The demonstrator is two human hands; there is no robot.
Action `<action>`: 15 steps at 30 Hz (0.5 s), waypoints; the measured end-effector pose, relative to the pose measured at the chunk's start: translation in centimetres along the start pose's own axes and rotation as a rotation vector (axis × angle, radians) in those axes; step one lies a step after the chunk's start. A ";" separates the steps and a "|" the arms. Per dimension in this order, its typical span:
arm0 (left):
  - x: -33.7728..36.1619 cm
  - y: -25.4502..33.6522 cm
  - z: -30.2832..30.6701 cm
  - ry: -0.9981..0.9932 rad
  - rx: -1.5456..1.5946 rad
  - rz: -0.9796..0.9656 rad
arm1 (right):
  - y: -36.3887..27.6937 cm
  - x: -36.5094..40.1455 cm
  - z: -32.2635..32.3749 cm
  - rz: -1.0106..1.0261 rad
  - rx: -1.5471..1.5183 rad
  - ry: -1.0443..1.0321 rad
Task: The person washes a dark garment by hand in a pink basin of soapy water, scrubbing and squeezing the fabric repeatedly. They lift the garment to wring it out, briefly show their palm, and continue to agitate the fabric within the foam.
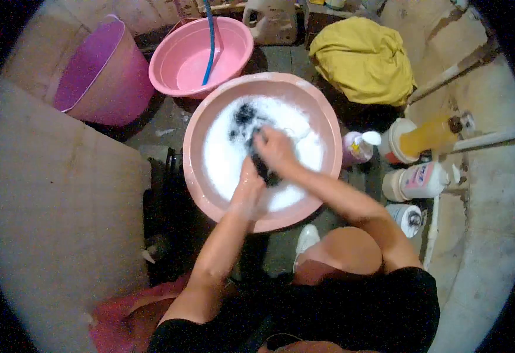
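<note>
A large pink basin [194, 162] full of white suds stands in front of me. Over the foam, both hands grip a dark, wet cloth [265, 172]; which garment it is does not show. My left hand [249, 179] is closed on its lower left side. Higher up and to the right, my right hand [275, 150] is closed around its upper part. Another dark patch of fabric [245, 115] pokes through the suds beyond the hands. Foam hides whatever lies deeper in the basin.
Behind stand a pink tub [162, 67] with a blue hose [211, 47] and a purple bucket [134, 79]. Yellow cloth [360, 59] is heaped at back right. A pump bottle [357, 147], a white bottle [425, 179] and a bottle of yellow liquid [431, 138] line the right wall.
</note>
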State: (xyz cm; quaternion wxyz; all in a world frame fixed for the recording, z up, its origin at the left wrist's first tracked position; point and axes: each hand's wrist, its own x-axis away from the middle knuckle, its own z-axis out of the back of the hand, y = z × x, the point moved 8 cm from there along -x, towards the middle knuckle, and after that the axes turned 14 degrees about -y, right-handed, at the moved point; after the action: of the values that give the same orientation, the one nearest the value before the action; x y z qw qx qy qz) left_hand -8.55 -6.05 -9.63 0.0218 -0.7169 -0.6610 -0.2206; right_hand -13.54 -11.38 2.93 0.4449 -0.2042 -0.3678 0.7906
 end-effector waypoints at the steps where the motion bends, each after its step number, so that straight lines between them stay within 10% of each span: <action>1: -0.4 -0.1 0.5 0.002 0.010 -0.004 | -2.3 1.5 -1.4 0.104 0.031 -0.071; 4: 0.4 -0.3 2.4 0.035 0.054 0.012 | -4.8 4.4 -4.1 0.408 -0.005 -0.079; 8: 0.2 -0.2 0.3 0.102 -0.208 -0.026 | 2.5 -0.9 -0.7 -0.208 -0.237 -0.106; 10: 2.3 0.4 -2.9 0.189 -0.220 0.032 | 2.5 -0.9 0.6 -0.133 -0.103 0.075; 14: 0.1 0.8 -0.6 -0.376 0.026 0.124 | -5.6 4.4 -2.7 0.329 -0.097 -0.091; 15: -0.2 0.4 1.4 -0.118 -0.043 0.013 | -2.8 2.7 -2.8 0.199 -0.109 -0.062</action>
State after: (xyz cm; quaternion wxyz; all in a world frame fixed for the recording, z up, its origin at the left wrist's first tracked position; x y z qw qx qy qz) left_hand -7.74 -5.80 -10.88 -0.0312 -0.7331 -0.6517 -0.1920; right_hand -11.57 -7.06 3.28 0.3407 -0.2391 -0.4019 0.8156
